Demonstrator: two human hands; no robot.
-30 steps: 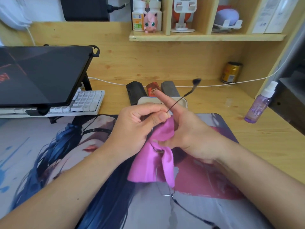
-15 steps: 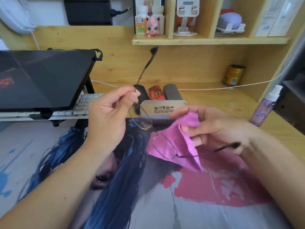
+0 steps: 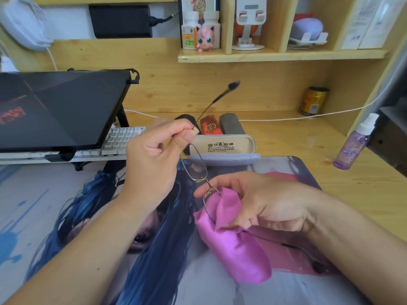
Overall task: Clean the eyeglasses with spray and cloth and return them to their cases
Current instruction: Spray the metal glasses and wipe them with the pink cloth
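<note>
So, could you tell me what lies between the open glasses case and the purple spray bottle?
In the head view, only bare wooden desk lies between the open glasses case and the purple spray bottle; the white cable runs behind that stretch.

The wooden desk carries a printed mat, spray bottle, and seemingly four cases.

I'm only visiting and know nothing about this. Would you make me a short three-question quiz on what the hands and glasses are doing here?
1. True or false: the left hand pinches the eyeglasses at one end of the frame.
2. Which lies in the right hand? A) spray bottle B) pink cloth C) red case
3. Fill in: the open case lies ___ the hands, farther from the person.

Key:
1. True.
2. B, the pink cloth, wrapped round one lens; the spray bottle stands untouched at the right.
3. Behind.
</note>
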